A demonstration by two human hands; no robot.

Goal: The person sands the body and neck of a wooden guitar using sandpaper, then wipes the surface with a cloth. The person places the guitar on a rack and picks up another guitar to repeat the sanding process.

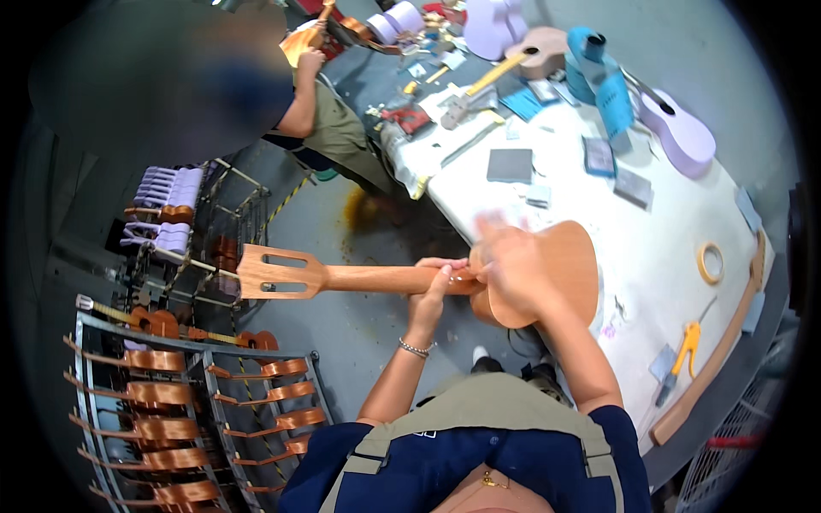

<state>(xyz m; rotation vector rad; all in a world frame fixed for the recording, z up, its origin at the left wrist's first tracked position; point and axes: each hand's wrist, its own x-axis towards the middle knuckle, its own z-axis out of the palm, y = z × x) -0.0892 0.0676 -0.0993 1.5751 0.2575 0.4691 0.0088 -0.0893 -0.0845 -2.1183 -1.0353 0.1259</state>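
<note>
An unfinished light-brown ukulele (569, 265) lies across in front of me, its body at the table's near-left edge. Its slotted headstock (278, 274) points left, and no strings show on it. My left hand (432, 286) is closed around the neck close to where it joins the body. Over the body, beside that joint, is my right hand (509, 261). Its fingers are smeared by motion, so I cannot make out whether they hold anything.
Sanding blocks (510, 165), a tape roll (710, 262), a yellow-handled tool (687, 349) and a lilac ukulele body (680, 137) lie on the white table (547, 227). Racks (201, 350) of ukuleles stand at the left. Another person (342, 137) works across the table's far-left side.
</note>
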